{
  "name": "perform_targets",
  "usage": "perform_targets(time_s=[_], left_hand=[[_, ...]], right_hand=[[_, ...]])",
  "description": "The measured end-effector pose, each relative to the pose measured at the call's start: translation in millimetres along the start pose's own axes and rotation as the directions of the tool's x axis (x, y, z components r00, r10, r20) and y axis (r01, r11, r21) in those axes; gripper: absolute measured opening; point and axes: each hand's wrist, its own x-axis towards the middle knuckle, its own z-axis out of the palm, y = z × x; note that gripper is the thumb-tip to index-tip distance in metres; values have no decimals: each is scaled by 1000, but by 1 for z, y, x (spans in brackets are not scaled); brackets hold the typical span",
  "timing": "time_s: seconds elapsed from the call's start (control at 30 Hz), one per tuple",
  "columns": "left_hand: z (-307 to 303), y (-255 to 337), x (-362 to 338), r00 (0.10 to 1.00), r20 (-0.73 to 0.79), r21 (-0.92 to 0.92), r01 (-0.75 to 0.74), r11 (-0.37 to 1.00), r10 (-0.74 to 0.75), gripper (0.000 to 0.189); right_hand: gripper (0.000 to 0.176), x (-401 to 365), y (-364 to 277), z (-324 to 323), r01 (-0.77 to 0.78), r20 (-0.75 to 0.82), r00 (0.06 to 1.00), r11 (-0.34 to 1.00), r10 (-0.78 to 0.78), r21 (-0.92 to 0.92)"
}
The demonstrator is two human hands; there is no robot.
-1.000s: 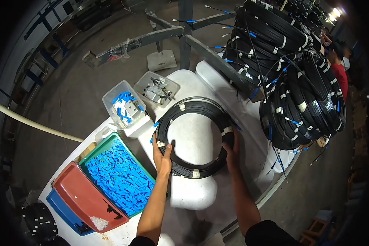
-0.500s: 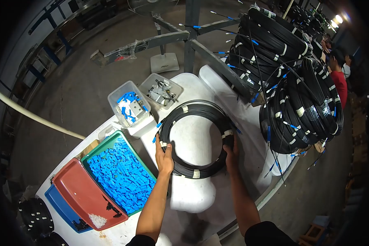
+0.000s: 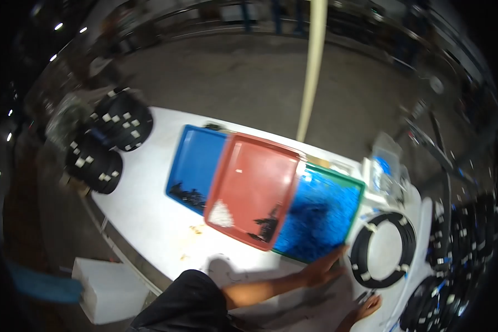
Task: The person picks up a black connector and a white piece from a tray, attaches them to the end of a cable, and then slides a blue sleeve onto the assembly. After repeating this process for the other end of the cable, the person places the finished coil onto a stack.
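Note:
A coil of black cable (image 3: 361,254) bound with pale tape lies flat on the white table, at the right of the view. My left hand (image 3: 322,269) is beside the coil's left edge, close to the near corner of a green tray (image 3: 362,196) of blue plastic pieces (image 3: 329,210). Its fingers look stretched out, with nothing visible in them, though blurred. Just below the coil is my right hand (image 3: 369,306). Its fingers are smeared, and small dark bits beside them cannot be made out.
Left of the green tray are a red tray (image 3: 260,177) with white and black bits and a blue tray (image 3: 199,160) with black bits. Wrapped black coils (image 3: 122,122) stand at the table's left end; more cable coils (image 3: 465,232) hang at right. A white box (image 3: 108,290) is below the table.
The view has swung left, so the coil and trays appear farther right. Both hands, before on either side of the coil, have come off it and now sit near its lower left.

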Motion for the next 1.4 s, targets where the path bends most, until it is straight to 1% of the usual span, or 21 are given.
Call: perform_targets(time_s=[0.03,0.07,0.13,0.23,0.27,0.33,0.4,0.47,0.53,0.63,0.67,0.8,0.87,0.93,0.97,1.03,1.13,1.2,1.27,1.33,1.4], left_hand=[[-21,1,-33,999,-1,-100,33,994,-33,74],[-47,-1,-65,995,-24,-86,98,991,-100,69],[-96,-8,-132,958,-140,-143,232,962,-252,57],[-170,-37,-225,775,-486,-221,337,915,-403,43],[-202,-39,-249,678,-595,-287,321,902,-431,41],[-269,-37,-290,477,-769,-368,215,905,-426,39],[-350,-25,-324,351,-911,-104,310,945,-215,38],[-436,-20,-346,211,-977,47,314,948,-22,32],[-525,7,-362,151,-974,213,363,907,168,32],[-658,29,-374,121,-956,293,305,906,268,48],[-697,41,-374,121,-957,289,288,913,264,52],[-825,66,-365,51,-997,68,347,936,54,75],[-856,81,-357,-12,-997,-78,345,935,-79,89],[-887,67,-350,-18,-996,-90,361,928,-89,96],[-901,59,-348,-30,-994,-106,384,917,-103,104],[-923,49,-344,-58,-988,-152,330,932,-141,108],[-945,47,-340,-131,-963,-262,220,940,-237,113],[-954,45,-339,-238,-930,-331,206,921,-281,115],[-966,33,-339,-235,-932,-325,212,922,-275,112],[-966,30,-331,-299,-927,-319,314,894,-226,104],[-958,36,-321,-324,-922,-315,316,895,-210,102]], right_hand=[[32,-37,-45,10,-99,82,992,995,96,27],[31,-73,-24,2,-160,477,877,901,-59,404],[25,-146,-97,28,-189,648,749,982,138,9],[38,-234,-175,92,-306,935,323,951,150,-47],[39,-261,-205,120,-340,978,157,937,139,-79],[18,-311,-237,184,-52,982,28,981,-186,187],[6,-356,-313,255,-43,976,-153,988,-154,149],[7,-406,-375,330,-173,917,-232,942,-324,289],[8,-456,-452,396,-56,894,-227,921,-387,385],[18,-534,-530,499,-303,899,-207,899,-386,316],[23,-560,-555,532,-447,914,-192,861,-357,242],[32,-631,-649,638,-496,979,-130,865,-158,73],[34,-657,-676,692,-453,987,-120,891,-106,40],[58,-688,-692,747,-313,994,87,945,-70,94],[58,-694,-712,745,-312,993,93,945,-71,97],[92,-699,-755,722,-341,978,209,939,20,53],[102,-718,-761,746,-263,947,321,963,27,62],[103,-724,-754,760,-255,951,308,965,25,57],[97,-726,-749,769,-128,940,312,975,-135,182],[93,-721,-752,766,-159,962,249,976,-109,151],[97,-727,-743,790,-164,897,395,946,-197,280]])
